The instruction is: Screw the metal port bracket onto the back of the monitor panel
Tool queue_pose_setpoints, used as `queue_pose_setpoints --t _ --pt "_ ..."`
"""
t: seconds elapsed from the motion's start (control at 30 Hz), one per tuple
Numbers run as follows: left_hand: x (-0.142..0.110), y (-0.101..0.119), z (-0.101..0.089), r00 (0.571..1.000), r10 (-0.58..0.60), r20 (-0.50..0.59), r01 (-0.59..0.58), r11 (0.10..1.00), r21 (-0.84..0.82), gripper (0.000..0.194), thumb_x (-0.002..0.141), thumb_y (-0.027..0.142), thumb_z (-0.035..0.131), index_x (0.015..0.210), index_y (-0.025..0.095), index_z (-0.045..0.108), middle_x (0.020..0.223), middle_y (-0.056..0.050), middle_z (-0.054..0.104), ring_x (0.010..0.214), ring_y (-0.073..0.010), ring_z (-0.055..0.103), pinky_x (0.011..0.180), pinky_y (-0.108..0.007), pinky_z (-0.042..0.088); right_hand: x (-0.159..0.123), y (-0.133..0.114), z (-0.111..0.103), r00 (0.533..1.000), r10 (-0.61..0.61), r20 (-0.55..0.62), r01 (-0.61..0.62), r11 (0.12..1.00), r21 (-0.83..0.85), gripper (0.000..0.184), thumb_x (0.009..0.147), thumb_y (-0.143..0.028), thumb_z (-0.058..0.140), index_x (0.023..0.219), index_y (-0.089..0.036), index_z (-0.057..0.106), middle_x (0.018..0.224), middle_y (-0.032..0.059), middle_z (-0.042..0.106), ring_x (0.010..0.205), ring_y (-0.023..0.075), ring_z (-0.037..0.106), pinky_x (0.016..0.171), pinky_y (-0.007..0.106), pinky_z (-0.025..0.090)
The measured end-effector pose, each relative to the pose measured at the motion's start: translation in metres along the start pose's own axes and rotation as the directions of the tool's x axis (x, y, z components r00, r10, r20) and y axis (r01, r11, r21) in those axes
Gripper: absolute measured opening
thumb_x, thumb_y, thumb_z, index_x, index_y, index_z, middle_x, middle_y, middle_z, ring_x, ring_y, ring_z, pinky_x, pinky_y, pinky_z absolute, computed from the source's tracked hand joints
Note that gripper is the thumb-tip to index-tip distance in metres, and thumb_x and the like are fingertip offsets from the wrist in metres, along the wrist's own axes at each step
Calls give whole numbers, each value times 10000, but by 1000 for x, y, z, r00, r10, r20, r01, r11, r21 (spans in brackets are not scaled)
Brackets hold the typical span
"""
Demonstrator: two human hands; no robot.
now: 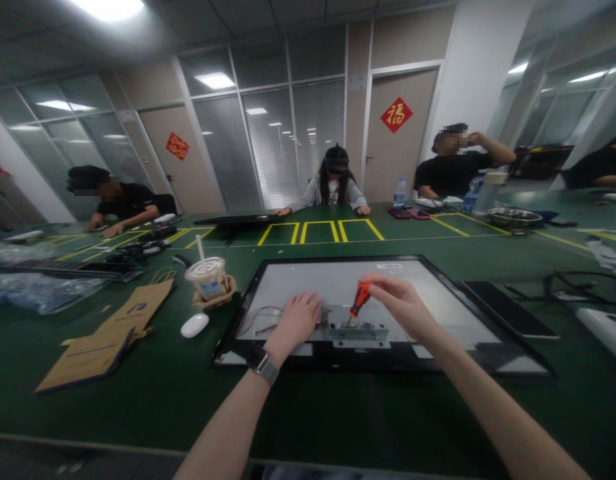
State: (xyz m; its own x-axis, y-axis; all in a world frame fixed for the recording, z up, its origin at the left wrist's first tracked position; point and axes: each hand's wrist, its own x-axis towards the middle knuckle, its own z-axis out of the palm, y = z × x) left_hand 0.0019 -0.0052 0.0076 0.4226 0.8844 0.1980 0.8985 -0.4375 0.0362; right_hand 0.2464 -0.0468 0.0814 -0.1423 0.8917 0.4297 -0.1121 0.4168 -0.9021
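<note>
At far left, clear plastic wrapping [53,293] is lying on the green table [158,407]; a co-worker in black [131,203] is leaning over the far edge. Nearer, a brown paper bag [131,313] is lying flat, followed by a white mouse [195,325] and, just beyond it, a lidded cup [207,280] with a straw, standing in a cardboard carrier [228,293]. A large black-framed panel [288,273] is occupying the middle, loose wires [258,317] lying on its left part. The left hand [297,319], wearing a watch [262,365], is resting palm down over the panel, fingers extended, just beside the left end of a metal bracket [361,339]. The right hand [401,303] is pinching the handle of a red-and-black screwdriver [359,300], which is slanting down-left, its tip pointing into the bracket; exact tip contact is not resolvable. At right, a dark slab [508,308] is lying alongside the frame.
</note>
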Motion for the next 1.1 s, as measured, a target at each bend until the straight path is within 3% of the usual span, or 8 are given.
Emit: queue_pose_setpoints --t 0.1,0.2,0.33,0.43,0.53,0.67,0.83,1.1 --pt "0 0 -1 1000 -2 -1 2 1000 -3 399 1052 265 368 1415 206 523 1508 -110 531 1386 -254 512 1165 -444 398 0 2 0 994 -66 -92 56 993 -102 292 729 -500 836 824 -235 758 829 38 699 763 215 656 756 398 553" --pt "0 0 -1 1000 2 -1 -2 1000 -4 399 1051 261 368 1413 206 525 1506 -110 533 1390 -257 508 1166 -446 395 -2 3 6 975 -154 -163 134 983 -125 253 704 -418 867 753 -240 694 766 11 633 745 199 623 745 382 541" --pt "0 0 -1 1000 2 1 -2 1000 -2 396 1048 255 375 1413 218 522 1513 -106 526 1389 -252 507 1169 -449 390 -4 5 11 991 -55 -126 58 998 17 310 707 -447 855 738 -234 632 807 8 633 753 190 629 696 357 538" --pt "0 1 -1 1000 -9 6 9 1000 -1 399 1049 257 372 1417 214 521 1511 -114 527 1389 -258 507 1169 -470 390 -3 4 12 999 5 -44 0 996 93 301 766 -491 807 888 -241 695 845 28 705 817 210 659 770 384 542" --pt "0 2 -1 1000 -11 7 11 1000 2 402 1050 253 367 1424 217 513 1517 -114 522 1384 -259 512 1165 -477 396 -2 2 10 1000 -4 -12 6 993 118 301 824 -528 749 950 -255 740 934 57 753 905 233 676 853 417 527" --pt "0 2 -2 1000 -7 9 7 1000 4 404 1052 252 364 1426 208 510 1517 -107 522 1390 -258 507 1171 -459 392 -2 2 10 998 -47 -35 49 996 70 277 810 -533 759 862 -262 782 1012 67 736 999 249 653 892 413 509" --pt "-1 3 -4 1000 -18 13 18 1000 1 398 1051 250 368 1420 214 514 1514 -106 526 1385 -260 515 1171 -468 393 -2 3 9 998 -22 -63 26 998 52 245 760 -483 810 840 -254 783 876 32 686 815 205 635 780 377 529" --pt "-1 1 -1 1000 -18 4 18 1000 -12 400 1051 257 371 1424 223 510 1519 -114 518 1391 -268 509 1173 -497 389 -1 5 9 996 -4 -91 10 998 66 274 754 -506 812 851 -252 778 839 26 701 780 201 643 765 378 543"
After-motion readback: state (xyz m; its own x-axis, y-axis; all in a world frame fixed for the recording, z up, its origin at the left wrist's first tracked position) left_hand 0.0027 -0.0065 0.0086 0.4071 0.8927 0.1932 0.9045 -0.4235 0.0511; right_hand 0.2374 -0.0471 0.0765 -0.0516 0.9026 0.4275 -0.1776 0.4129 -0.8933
